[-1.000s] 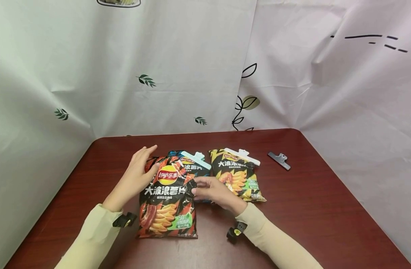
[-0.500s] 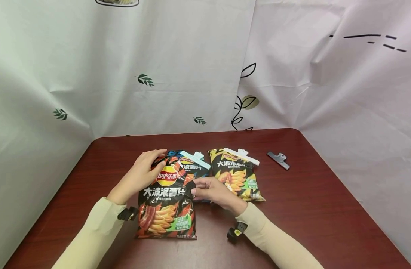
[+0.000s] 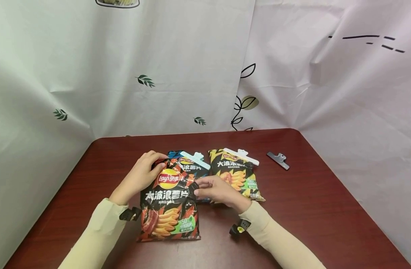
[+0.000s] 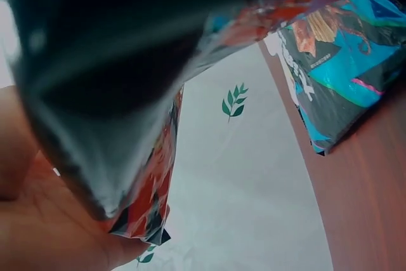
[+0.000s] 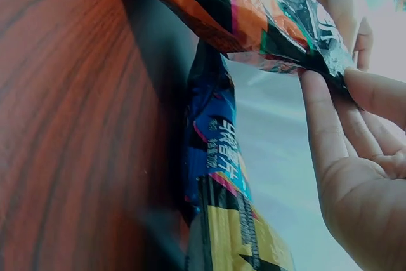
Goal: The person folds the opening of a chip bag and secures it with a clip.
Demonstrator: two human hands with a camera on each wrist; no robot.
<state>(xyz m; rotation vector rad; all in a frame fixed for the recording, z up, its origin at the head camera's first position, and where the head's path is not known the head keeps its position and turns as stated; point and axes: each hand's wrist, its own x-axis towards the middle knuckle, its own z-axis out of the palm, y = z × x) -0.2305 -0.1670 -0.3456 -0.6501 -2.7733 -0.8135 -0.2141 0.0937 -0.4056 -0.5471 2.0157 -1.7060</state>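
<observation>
A red-and-black bag of potato chips (image 3: 168,201) is tilted up in front of me, partly over the blue bag of chips (image 3: 193,168). At its upper left corner my left hand (image 3: 141,175) grips the top edge, thumb on the front and fingers over the rim. In the left wrist view that bag's corner (image 4: 149,214) lies against the palm. My right hand (image 3: 218,192) pinches the right edge between thumb and fingers, which also shows in the right wrist view, where the right hand (image 5: 361,150) is at the bag's side.
A pale blue clip (image 3: 195,160) sits across the top of the blue bag. To its right lies a yellow bag of chips (image 3: 237,177) with a white clip (image 3: 241,156). A loose grey clip (image 3: 278,160) rests on the red-brown table (image 3: 313,209), with white curtains behind.
My left hand has come in from beside the red bag, and its fingers have closed over the top edge. The bag has shifted slightly right; the right hand stays at its edge.
</observation>
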